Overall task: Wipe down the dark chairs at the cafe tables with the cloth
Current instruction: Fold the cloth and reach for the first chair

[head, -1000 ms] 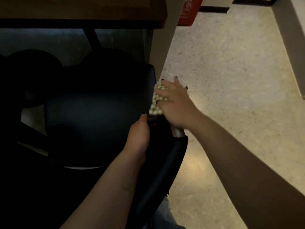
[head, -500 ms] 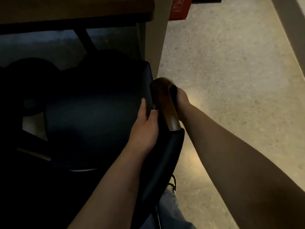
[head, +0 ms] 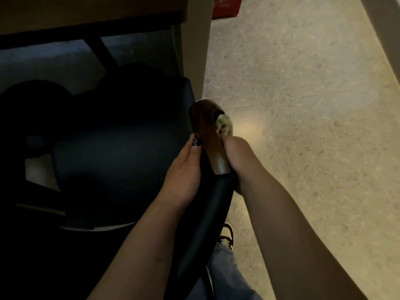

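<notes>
A dark chair with a navy padded seat (head: 121,161) is pushed under a table. Its brown wooden armrest (head: 208,137) runs back into the dark curved backrest (head: 207,215). My left hand (head: 184,169) rests against the armrest's inner side, fingers fairly straight. My right hand (head: 238,154) reaches under the armrest's outer side and holds a pale, light-patterned cloth (head: 225,124), which bulges out beside the armrest's front end. Most of the right hand's fingers are hidden behind the wood.
The wooden table edge (head: 93,20) overhangs the seat, with its dark leg (head: 104,55) and a pale pillar (head: 194,50) beside the chair. A red box (head: 227,6) stands at the top. Speckled floor (head: 303,105) spreads right. My shoe (head: 226,237) is below the backrest.
My right hand left the top of the armrest and went down its outer side with the cloth, which now shows near the front end. My left hand slid slightly forward along the inner side.
</notes>
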`<state>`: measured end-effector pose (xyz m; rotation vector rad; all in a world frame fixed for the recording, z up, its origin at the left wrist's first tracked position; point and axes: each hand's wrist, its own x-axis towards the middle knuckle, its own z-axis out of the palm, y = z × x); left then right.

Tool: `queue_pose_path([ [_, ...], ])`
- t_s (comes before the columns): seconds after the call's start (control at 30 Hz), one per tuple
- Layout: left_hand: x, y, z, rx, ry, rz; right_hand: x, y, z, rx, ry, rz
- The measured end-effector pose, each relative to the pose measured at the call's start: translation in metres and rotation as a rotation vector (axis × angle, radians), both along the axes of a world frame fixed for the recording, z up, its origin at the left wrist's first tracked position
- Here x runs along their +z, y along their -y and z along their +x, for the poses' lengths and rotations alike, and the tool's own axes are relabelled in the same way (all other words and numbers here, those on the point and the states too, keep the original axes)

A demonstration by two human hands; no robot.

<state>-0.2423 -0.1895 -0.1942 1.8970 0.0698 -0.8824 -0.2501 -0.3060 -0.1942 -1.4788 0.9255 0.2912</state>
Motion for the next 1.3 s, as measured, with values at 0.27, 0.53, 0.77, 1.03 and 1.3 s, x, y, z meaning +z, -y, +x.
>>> queue_pose_path([
  [0.27, -0.002, -0.001, 0.0, -0.048, 0.037, 0.04, -0.022, 0.006, 0.01, 0.049, -0.117, -0.093],
  [0.53, 0.002, 0.001, 0.001, 0.033, -0.013, -0.01, 0.012, -0.001, -0.02, -0.155, 0.277, 0.002],
  [0.77, 0.011, -0.001, -0.003, 0.089, -0.062, -0.053, 0.032, -0.001, -0.02, 0.07, 0.453, -0.456],
  [1.03, 0.02, -0.002, -0.004, 0.14, -0.085, -0.04, 0.035, -0.009, 0.004, 0.455, 0.498, -0.615],
  [1.3, 0.019, -0.001, -0.004, 0.106, -0.079, -0.018, 0.03, -0.009, 0.008, 0.498, 0.465, -0.701],
])
